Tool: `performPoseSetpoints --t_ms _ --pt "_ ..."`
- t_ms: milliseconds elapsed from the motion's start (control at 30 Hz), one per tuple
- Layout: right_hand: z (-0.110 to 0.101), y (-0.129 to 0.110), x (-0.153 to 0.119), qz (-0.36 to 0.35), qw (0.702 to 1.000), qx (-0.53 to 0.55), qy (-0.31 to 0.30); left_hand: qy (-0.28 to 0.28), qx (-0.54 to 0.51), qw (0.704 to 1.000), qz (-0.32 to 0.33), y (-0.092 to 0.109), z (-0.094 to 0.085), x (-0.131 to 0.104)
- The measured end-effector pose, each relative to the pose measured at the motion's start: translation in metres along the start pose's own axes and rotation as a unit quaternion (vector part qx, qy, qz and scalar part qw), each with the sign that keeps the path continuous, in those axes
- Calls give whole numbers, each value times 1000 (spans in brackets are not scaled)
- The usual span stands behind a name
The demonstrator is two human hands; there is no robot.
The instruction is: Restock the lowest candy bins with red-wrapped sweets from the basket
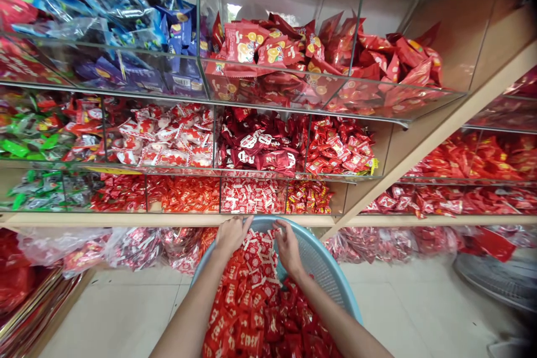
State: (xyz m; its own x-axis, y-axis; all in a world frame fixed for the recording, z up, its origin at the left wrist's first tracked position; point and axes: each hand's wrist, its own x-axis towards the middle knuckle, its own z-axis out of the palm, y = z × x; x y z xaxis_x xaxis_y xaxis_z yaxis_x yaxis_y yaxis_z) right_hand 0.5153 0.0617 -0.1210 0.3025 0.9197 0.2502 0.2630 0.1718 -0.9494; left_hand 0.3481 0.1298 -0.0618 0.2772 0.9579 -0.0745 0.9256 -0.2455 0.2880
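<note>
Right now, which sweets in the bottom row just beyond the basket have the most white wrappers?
The pale sweets behind the basket, between the orange sweets and the red-yellow sweets; both neighbours show far less white.

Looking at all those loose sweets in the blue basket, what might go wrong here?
The red-and-white sweets lie against the red packets with no visible divider, so they could mix.
The blue basket is open-topped; if it tipped, sweets might spill onto the tiled floor.
The left hand and right hand are near the wooden shelf edge, so knuckles might bump it.
</note>
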Motion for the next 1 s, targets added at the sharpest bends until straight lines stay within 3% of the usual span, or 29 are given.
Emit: performPoseSetpoints --t_ms 167,533,733,1000 --pt "9 3 -6 -31 998 -45 44 6 7 1000 3 -1 0 0" --pt "25 3 -20 -57 994 -72 55 6 21 1000 4 -1 1 1" --pt "18 9 -22 -38 989 -116 79 -1 15 1000 0 1 -2 0" --pt "10 1 -15 -52 991 -116 46 -5 8 1000 -3 2 -4 -1"
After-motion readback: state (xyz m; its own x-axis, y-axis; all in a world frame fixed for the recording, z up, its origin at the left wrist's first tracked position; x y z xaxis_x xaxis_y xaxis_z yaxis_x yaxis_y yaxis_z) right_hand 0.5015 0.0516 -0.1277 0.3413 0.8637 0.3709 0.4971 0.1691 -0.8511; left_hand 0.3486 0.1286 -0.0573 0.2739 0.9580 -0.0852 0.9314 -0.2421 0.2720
